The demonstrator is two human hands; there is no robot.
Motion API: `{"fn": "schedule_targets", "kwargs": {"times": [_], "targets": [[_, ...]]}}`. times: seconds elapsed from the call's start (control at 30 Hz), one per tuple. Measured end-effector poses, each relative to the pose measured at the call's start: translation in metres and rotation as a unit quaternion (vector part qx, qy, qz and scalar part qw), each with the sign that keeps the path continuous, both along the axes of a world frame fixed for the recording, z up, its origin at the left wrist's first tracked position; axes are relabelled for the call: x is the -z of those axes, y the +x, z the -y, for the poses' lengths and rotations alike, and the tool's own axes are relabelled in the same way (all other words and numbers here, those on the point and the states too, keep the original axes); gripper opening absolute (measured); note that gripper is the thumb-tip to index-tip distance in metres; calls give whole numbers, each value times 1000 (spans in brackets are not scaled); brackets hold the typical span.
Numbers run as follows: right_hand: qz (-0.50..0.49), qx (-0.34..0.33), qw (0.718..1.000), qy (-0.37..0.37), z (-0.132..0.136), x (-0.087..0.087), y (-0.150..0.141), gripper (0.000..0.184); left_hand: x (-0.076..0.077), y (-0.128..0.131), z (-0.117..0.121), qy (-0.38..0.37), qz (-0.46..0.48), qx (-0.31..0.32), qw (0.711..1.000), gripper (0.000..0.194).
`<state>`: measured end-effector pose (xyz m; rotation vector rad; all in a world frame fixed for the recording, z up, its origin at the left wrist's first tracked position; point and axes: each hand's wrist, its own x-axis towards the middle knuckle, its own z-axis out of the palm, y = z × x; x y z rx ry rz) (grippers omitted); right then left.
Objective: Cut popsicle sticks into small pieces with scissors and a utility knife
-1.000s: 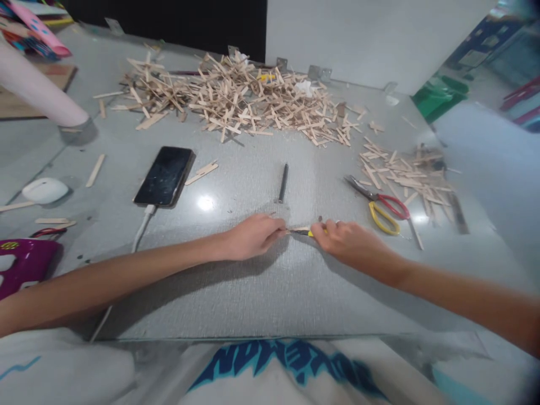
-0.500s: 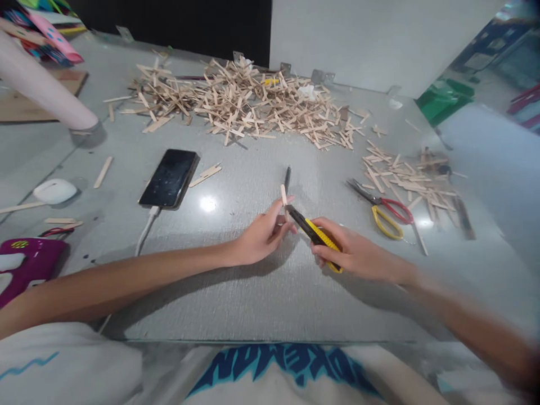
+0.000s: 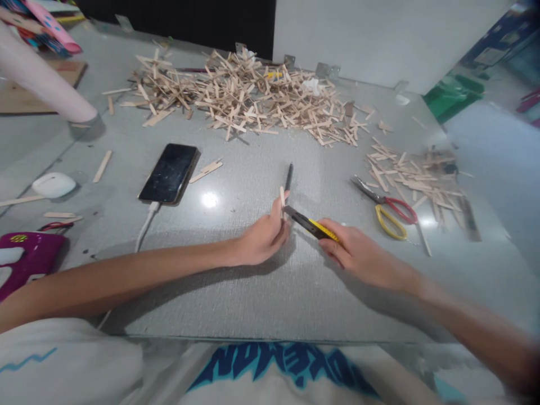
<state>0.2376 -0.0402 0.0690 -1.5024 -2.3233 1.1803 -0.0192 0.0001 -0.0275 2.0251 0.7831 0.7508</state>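
Near the middle of the table, my left hand [image 3: 265, 236] is closed around a small wooden popsicle stick [image 3: 282, 197], held upright with its top end above the fingers. My right hand [image 3: 354, 250] grips a yellow and black box cutter [image 3: 310, 223] by its handle. The cutter points left, and its blade end meets the stick just above my left fingers. Whether the blade has cut into the wood is too small to tell. A dark pen-like tool [image 3: 289, 176] lies on the table just beyond my left hand.
A large heap of wooden sticks [image 3: 248, 101] spreads across the back, with a smaller pile [image 3: 417, 177] at right. Scissors [image 3: 388, 211] with red and yellow handles lie before it. At left are a phone [image 3: 170, 173] on a cable, a white mouse-like object [image 3: 54, 184] and a purple case [image 3: 31, 261].
The box cutter has tilted flatter, and my right hand has shifted slightly right. My left fingers have closed in more around the stick. The view has shifted a little.
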Motion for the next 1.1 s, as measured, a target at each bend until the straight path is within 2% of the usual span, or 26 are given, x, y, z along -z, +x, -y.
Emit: {"fn": "schedule_targets", "kwargs": {"times": [0.07,0.13,0.2,0.27,0.33,0.43,0.53,0.7,0.87,0.97,1.1], "targets": [[3,24,1000,20,8,10,-4,21,1,0,1,-1,-19,-4,1000,72],[6,38,999,24,11,10,-4,23,1,0,2,-4,-46,-10,999,70],[7,17,1000,2,6,-3,-1,19,1,0,3,6,-64,-16,998,70],[11,-12,999,-46,0,-18,3,25,1,0,3,26,-72,-21,997,73],[13,-19,999,-42,0,-24,4,28,0,0,4,36,-80,-25,996,76],[25,27,999,23,12,-12,-4,23,-2,0,4,17,-94,-34,995,77],[39,49,998,32,17,-2,-6,27,-4,0,5,11,-96,-41,994,77],[31,-22,999,27,3,-20,1,27,-5,1,7,48,-94,-39,994,74],[62,42,997,33,16,-17,-12,27,-5,0,7,51,-88,-41,994,75],[56,27,998,25,15,-16,-12,27,-6,0,7,44,-89,-40,994,73],[46,-6,999,23,2,-24,-4,29,-5,1,7,24,-104,-45,993,72]]}}
